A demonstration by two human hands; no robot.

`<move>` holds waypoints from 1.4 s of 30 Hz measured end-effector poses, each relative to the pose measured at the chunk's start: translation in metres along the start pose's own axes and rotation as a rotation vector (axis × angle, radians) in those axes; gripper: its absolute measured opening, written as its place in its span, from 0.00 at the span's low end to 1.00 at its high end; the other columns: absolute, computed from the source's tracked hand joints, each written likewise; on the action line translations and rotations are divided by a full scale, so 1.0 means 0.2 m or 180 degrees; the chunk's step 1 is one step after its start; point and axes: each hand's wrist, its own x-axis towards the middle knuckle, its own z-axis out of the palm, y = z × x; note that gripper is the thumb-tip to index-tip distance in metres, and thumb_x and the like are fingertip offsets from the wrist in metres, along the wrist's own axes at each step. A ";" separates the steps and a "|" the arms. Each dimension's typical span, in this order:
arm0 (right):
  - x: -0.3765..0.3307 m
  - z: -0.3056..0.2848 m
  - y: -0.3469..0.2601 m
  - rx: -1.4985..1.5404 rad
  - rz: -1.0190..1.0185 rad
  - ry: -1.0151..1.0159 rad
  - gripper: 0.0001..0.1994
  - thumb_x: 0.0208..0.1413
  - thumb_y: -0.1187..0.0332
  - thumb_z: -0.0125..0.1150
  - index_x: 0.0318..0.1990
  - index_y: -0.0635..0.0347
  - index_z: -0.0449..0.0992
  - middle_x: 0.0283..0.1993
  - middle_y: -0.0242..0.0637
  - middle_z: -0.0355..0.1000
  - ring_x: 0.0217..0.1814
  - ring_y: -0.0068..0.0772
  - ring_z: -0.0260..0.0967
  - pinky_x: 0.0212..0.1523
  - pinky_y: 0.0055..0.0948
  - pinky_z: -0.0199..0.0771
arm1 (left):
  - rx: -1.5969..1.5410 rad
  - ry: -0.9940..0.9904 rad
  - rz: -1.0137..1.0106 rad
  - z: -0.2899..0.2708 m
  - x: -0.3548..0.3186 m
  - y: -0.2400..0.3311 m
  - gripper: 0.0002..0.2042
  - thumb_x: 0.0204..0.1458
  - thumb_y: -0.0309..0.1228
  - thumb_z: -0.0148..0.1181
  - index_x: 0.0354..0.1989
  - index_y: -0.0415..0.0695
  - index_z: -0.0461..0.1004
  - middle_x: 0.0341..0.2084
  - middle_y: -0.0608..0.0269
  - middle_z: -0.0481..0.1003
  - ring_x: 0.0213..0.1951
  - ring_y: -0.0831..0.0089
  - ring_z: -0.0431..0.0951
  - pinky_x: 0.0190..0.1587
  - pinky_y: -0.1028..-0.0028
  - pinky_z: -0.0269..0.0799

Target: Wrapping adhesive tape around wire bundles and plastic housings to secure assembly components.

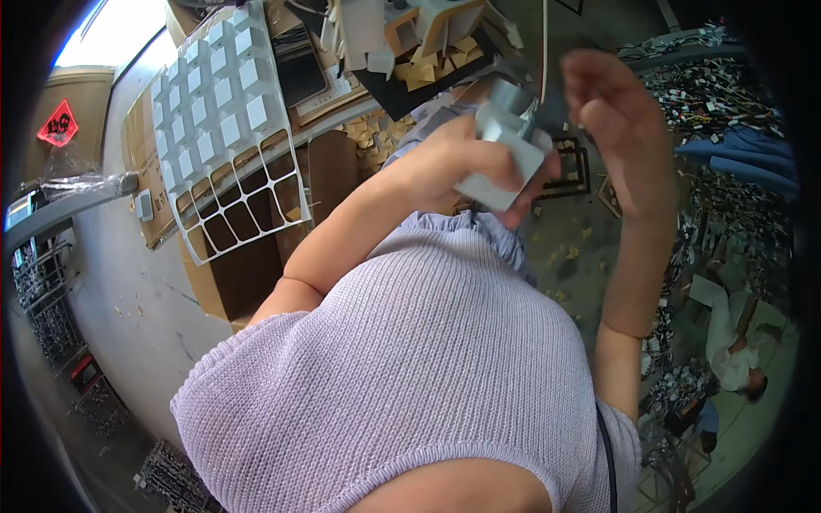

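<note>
White folded card pieces (pixel 503 158) clamped in left grip (pixel 445 162), fingers wrapped around; right grip (pixel 611 120) loosely apart, just beside, above cluttered tabletop (pixel 342 120).

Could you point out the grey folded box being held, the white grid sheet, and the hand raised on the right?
Grey folded box (pixel 500 162), head view, on its pale front panel.
White grid sheet (pixel 224 111), head view, on its filled upper squares.
Right hand (pixel 611 120), head view, on the palm.

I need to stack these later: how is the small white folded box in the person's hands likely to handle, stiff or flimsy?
The white folded box looks like thin card, so probably light. The left hand wraps it without visibly crushing it, suggesting some stiffness. Its flat faces likely will not roll, though the glossy surface may be slippery.
</note>
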 end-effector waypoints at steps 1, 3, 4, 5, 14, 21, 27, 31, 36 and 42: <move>0.05 0.01 0.02 0.0270 -0.0209 -0.0287 0.24 0.52 0.62 0.66 0.54 0.63 0.70 0.48 0.34 0.71 0.49 0.22 0.68 0.49 0.21 0.68 | -0.0423 -0.0548 -0.0261 0.00 0.00 0.02 0.23 0.37 0.29 0.55 0.44 0.28 0.70 0.24 0.51 0.73 0.25 0.62 0.78 0.30 0.68 0.77; 0.13 0.08 0.07 0.0577 -0.0528 -0.0814 0.32 0.44 0.54 0.72 0.53 0.65 0.70 0.46 0.35 0.65 0.48 0.26 0.63 0.52 0.27 0.62 | -0.1265 -0.1441 -0.0697 -0.04 0.02 0.01 0.26 0.37 0.31 0.54 0.46 0.26 0.67 0.25 0.50 0.72 0.25 0.61 0.77 0.30 0.67 0.78; 0.16 0.05 0.08 0.0577 -0.0534 -0.0788 0.32 0.44 0.54 0.72 0.53 0.65 0.70 0.46 0.35 0.65 0.48 0.26 0.63 0.52 0.27 0.62 | -0.1408 -0.1693 -0.0705 -0.05 0.02 -0.01 0.30 0.36 0.33 0.54 0.50 0.25 0.63 0.25 0.49 0.70 0.27 0.60 0.76 0.31 0.64 0.79; 0.20 0.02 0.10 0.0457 -0.0543 -0.1463 0.27 0.45 0.62 0.71 0.52 0.65 0.72 0.46 0.34 0.67 0.49 0.25 0.64 0.54 0.26 0.63 | -0.1396 -0.1684 -0.0717 -0.05 0.03 -0.01 0.30 0.36 0.33 0.54 0.50 0.25 0.63 0.25 0.49 0.70 0.27 0.60 0.76 0.31 0.64 0.79; 0.12 -0.09 0.09 0.0022 -0.0130 -0.1489 0.21 0.50 0.65 0.69 0.49 0.65 0.73 0.43 0.30 0.70 0.44 0.18 0.67 0.48 0.19 0.65 | -0.1446 -0.1308 -0.0286 -0.10 -0.01 0.00 0.30 0.38 0.32 0.53 0.50 0.24 0.61 0.24 0.52 0.67 0.25 0.62 0.74 0.32 0.64 0.81; -0.09 0.24 0.05 0.1059 0.0409 0.0319 0.21 0.54 0.67 0.65 0.54 0.67 0.71 0.41 0.31 0.72 0.35 0.17 0.65 0.39 0.19 0.68 | 0.2787 0.1572 0.0681 -0.03 -0.03 -0.06 0.26 0.46 0.39 0.61 0.52 0.37 0.67 0.37 0.55 0.76 0.40 0.64 0.77 0.44 0.69 0.72; 0.07 0.21 0.14 -0.0235 -0.0524 0.0676 0.16 0.49 0.67 0.70 0.43 0.61 0.73 0.37 0.28 0.70 0.39 0.18 0.67 0.40 0.19 0.68 | 0.1419 0.1072 0.0128 0.05 -0.06 -0.01 0.27 0.52 0.40 0.59 0.58 0.39 0.67 0.39 0.57 0.76 0.44 0.68 0.75 0.51 0.71 0.67; 0.08 0.10 0.10 -0.0634 -0.0663 -0.0439 0.14 0.46 0.64 0.72 0.35 0.60 0.74 0.34 0.26 0.67 0.35 0.16 0.66 0.36 0.20 0.68 | 0.0802 0.0358 -0.0090 -0.01 -0.09 0.05 0.18 0.54 0.37 0.59 0.49 0.39 0.74 0.38 0.63 0.75 0.42 0.77 0.74 0.47 0.77 0.67; 0.00 0.12 0.11 -0.1393 -0.0264 0.0124 0.16 0.46 0.62 0.73 0.35 0.61 0.75 0.37 0.28 0.69 0.37 0.17 0.68 0.37 0.21 0.71 | 0.1155 0.1234 0.0700 -0.03 -0.07 -0.03 0.10 0.54 0.30 0.60 0.41 0.38 0.76 0.38 0.66 0.73 0.40 0.78 0.74 0.44 0.78 0.67; -0.10 0.20 0.14 0.0579 0.0170 0.0206 0.14 0.55 0.69 0.64 0.47 0.64 0.72 0.46 0.35 0.73 0.46 0.23 0.71 0.48 0.23 0.71 | 0.0920 0.1503 0.0506 -0.02 -0.04 -0.07 0.11 0.53 0.31 0.61 0.41 0.37 0.76 0.39 0.66 0.73 0.43 0.77 0.74 0.46 0.76 0.67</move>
